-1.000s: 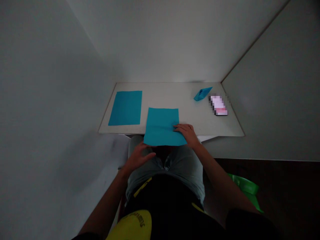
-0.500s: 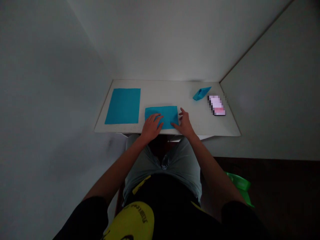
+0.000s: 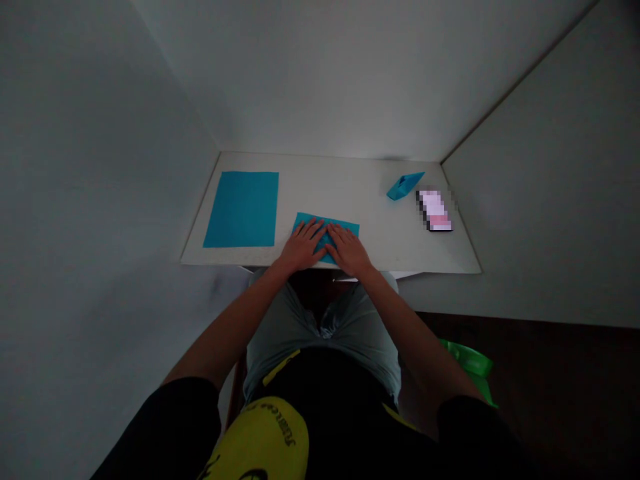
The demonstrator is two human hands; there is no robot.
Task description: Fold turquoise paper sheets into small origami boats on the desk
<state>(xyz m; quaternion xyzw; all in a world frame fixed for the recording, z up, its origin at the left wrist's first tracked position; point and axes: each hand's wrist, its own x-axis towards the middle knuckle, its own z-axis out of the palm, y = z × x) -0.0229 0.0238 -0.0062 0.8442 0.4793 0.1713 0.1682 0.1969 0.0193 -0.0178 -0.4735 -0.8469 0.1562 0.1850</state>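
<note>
A folded sheet of blue paper [image 3: 325, 251] lies near the front edge of the white table, slightly turned, with much of it covered by my hands. My left hand [image 3: 301, 245] rests flat on its left part, fingers stretched out. On the right part lies my right hand [image 3: 349, 249], also flat with its fingers extended. The two hands nearly meet at the fingertips and thumbs. To the left lies a larger flat sheet of blue paper [image 3: 242, 210], apart from both hands.
A blue folded paper boat [image 3: 405, 186] stands at the back right of the white table [image 3: 335, 183]. Beside it lies a phone [image 3: 434, 210] with a blurred screen. Walls enclose the table behind and at the sides. A green plastic object [image 3: 467, 360] is on the floor at right.
My right hand has moved left from the folded paper's right edge onto its top. My left hand now lies flatter. The folded paper has turned slightly clockwise.
</note>
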